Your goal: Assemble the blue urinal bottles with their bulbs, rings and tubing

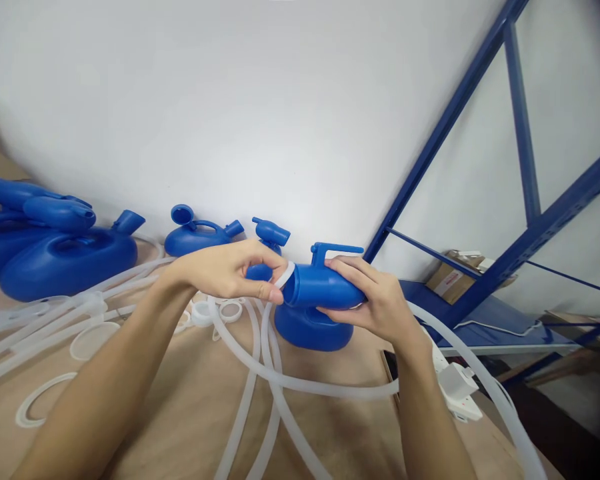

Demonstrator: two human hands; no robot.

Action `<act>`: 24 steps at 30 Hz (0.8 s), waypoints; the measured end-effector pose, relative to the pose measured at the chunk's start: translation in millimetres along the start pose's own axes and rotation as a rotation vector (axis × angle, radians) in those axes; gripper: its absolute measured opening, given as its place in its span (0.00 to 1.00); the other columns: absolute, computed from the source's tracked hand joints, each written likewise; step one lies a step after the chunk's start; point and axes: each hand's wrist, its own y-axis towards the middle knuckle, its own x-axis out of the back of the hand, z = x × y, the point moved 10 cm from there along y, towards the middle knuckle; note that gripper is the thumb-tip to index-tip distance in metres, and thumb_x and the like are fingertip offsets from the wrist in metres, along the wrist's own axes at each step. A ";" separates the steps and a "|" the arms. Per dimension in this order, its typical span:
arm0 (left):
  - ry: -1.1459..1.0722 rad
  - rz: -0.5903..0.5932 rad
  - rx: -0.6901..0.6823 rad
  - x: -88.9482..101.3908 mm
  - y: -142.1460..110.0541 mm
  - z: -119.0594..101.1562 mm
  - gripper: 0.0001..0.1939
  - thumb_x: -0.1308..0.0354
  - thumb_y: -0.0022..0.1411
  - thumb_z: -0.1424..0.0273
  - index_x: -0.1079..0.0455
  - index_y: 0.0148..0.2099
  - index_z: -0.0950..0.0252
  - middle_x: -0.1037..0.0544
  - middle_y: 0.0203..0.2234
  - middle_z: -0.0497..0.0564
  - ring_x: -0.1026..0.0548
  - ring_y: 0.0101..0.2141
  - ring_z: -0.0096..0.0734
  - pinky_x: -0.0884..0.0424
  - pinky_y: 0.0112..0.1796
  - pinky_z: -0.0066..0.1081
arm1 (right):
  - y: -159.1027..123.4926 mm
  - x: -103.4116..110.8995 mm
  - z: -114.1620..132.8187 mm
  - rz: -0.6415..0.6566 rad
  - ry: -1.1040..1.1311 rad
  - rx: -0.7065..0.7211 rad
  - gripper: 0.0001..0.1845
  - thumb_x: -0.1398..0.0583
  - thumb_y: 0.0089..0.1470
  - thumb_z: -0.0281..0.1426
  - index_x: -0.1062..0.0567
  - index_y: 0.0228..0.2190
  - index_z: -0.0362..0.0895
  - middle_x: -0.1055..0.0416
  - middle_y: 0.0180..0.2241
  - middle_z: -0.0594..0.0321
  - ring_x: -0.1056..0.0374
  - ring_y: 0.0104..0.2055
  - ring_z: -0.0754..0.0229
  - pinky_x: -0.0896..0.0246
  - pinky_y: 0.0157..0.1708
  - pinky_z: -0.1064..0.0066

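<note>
In the middle of the head view my right hand is wrapped round a blue plastic spout piece, its wide round mouth facing left. An upright arm with a flat blue strap stands on top of this piece. My left hand pinches a white ring between thumb and fingers, right at the mouth's rim. Directly below is a rounded blue bottle body; I cannot tell whether it is joined to the spout piece. Part of the ring is hidden by my left fingers.
Blue bottles crowd the left; another bottle stands by the wall. Translucent hoses loop across the brown-covered table. White rings lie at left. A power strip and blue rack are at right.
</note>
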 end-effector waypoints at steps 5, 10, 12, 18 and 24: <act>0.186 0.075 0.264 9.4 -28.8 26.3 0.17 0.37 0.64 0.55 0.24 0.31 0.62 0.23 0.24 0.46 0.27 0.27 0.32 0.35 0.29 0.27 | 1.7 -25.8 1.1 0.185 -0.108 -0.066 0.38 0.31 0.57 0.46 0.32 0.65 0.52 0.25 0.59 0.55 0.19 0.42 0.48 0.24 0.37 0.60; 0.458 -0.151 0.562 66.2 -81.1 82.0 0.19 0.33 0.53 0.52 0.23 0.24 0.62 0.29 0.14 0.43 0.32 0.16 0.23 0.42 0.19 0.24 | 5.1 -44.3 -5.5 0.246 -0.093 -0.213 0.41 0.31 0.58 0.47 0.35 0.67 0.52 0.28 0.61 0.56 0.20 0.44 0.44 0.23 0.37 0.57; 0.543 -0.231 0.634 84.1 -95.8 94.1 0.19 0.32 0.49 0.51 0.22 0.24 0.63 0.30 0.12 0.41 0.31 0.15 0.20 0.44 0.18 0.22 | 5.4 -45.3 -8.7 0.228 -0.062 -0.260 0.43 0.31 0.57 0.49 0.38 0.68 0.53 0.29 0.62 0.55 0.20 0.46 0.43 0.22 0.38 0.54; 0.608 -0.329 0.713 84.4 -97.3 60.2 0.28 0.41 0.56 0.40 0.19 0.31 0.60 0.21 0.21 0.47 0.25 0.22 0.31 0.38 0.22 0.27 | 8.6 -46.2 -5.8 0.115 0.169 -0.315 0.44 0.31 0.59 0.39 0.43 0.69 0.57 0.34 0.66 0.56 0.27 0.60 0.42 0.26 0.55 0.49; 0.294 -0.221 0.280 32.4 -40.3 3.0 0.39 0.36 0.59 0.43 0.34 0.68 0.53 0.20 0.56 0.53 0.19 0.46 0.45 0.25 0.40 0.32 | 13.6 -38.9 10.5 0.033 0.372 -0.246 0.48 0.31 0.59 0.37 0.48 0.72 0.60 0.37 0.70 0.59 0.35 0.68 0.45 0.34 0.64 0.50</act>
